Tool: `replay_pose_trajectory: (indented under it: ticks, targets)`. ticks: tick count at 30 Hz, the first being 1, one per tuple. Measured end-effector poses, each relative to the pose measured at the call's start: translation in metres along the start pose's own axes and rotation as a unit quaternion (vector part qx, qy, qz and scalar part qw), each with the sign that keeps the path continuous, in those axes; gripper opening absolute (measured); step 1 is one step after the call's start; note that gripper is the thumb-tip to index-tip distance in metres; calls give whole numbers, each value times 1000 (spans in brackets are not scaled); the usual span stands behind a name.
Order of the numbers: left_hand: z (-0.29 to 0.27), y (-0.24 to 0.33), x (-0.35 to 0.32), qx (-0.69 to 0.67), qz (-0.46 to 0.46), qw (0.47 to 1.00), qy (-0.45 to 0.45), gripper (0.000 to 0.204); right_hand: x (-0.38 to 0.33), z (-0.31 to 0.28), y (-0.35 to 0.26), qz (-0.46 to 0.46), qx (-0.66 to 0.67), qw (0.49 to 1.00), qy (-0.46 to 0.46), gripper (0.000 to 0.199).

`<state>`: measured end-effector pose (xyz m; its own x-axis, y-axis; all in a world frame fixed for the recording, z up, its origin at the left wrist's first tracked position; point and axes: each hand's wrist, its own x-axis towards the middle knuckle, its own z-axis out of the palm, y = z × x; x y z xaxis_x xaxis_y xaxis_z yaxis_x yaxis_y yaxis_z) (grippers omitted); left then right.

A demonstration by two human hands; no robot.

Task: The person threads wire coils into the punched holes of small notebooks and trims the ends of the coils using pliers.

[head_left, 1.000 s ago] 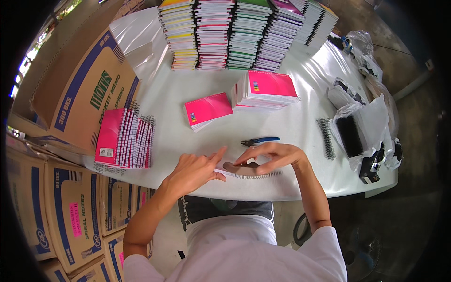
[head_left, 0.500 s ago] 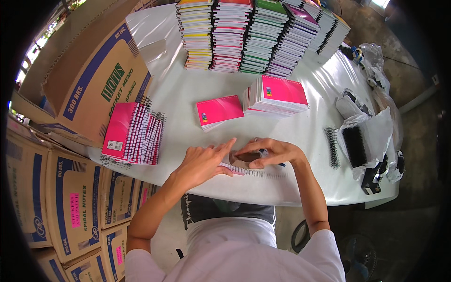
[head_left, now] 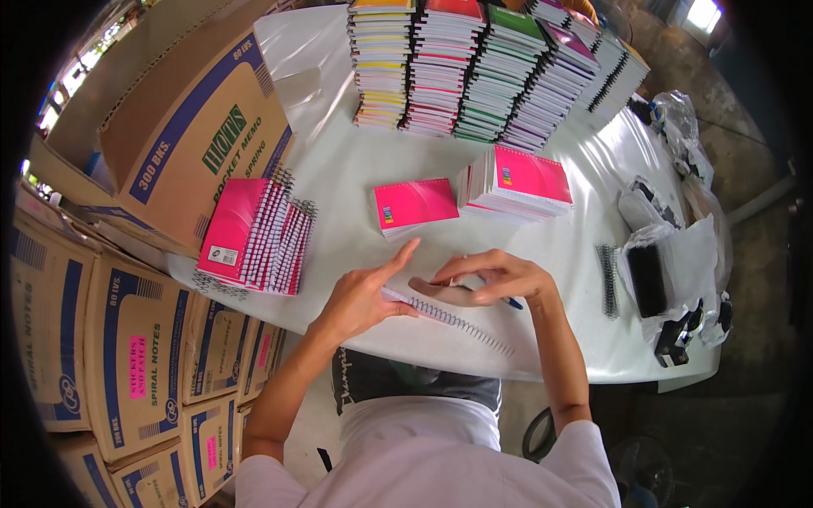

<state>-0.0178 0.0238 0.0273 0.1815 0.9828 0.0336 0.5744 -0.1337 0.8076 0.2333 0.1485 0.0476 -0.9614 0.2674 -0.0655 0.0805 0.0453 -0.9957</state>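
Near the table's front edge, my left hand (head_left: 360, 300) grips a small memo pad (head_left: 395, 295) at its side, index finger stretched away from the others. A thin metal spiral coil (head_left: 474, 332) runs along the pad's edge, its loose end sticking out to the right. My right hand (head_left: 506, 278) is curled over a brown curved piece (head_left: 447, 293) lying against the coil; its kind is unclear. By the right fingers shows a slim blue pen-like thing (head_left: 513, 302), partly hidden. Ahead lies a pink memo pad (head_left: 417, 203), left of a stack of pink pads (head_left: 533, 176).
Coil-bound pink pads (head_left: 246, 233) stand at left before an open carton (head_left: 199, 135). Tall notebook stacks (head_left: 457, 72) line the back. At right lie loose coils (head_left: 607, 279) and a wrapped bundle of black coils (head_left: 648, 279). Closed cartons (head_left: 140, 347) are piled lower left.
The pad and coil have turned, so the coil's loose end now slants down toward me. My right hand stays over the brown piece. The whole view has shifted slightly.
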Motion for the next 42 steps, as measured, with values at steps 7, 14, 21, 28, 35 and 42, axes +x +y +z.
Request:
replay_pose_trajectory:
  ticks: [7, 14, 21, 28, 35, 42]
  targets:
    - [8, -13, -6, -138, 9, 990, 36, 113, 11, 8, -3, -25, 61, 998, -5, 54]
    - [8, -17, -6, -173, 0, 984, 48, 122, 20, 7, -3, -48, 122, 991, -4, 67]
    - [7, -21, -8, -217, -32, 973, 66, 129, 39, 15, -15, -11, -20, 1000, -21, 54]
    - [8, -31, -11, -285, -35, 958, 18, 96, 28, 17, -18, -13, -184, 981, 60, 53]
    - [14, -38, -13, -221, 68, 973, 23, 44, -101, 3, -17, 214, -489, 789, 304, 51]
    - [16, -23, -22, -190, 15, 974, 119, 42, -60, 64, 47, 80, -546, 733, 399, 55]
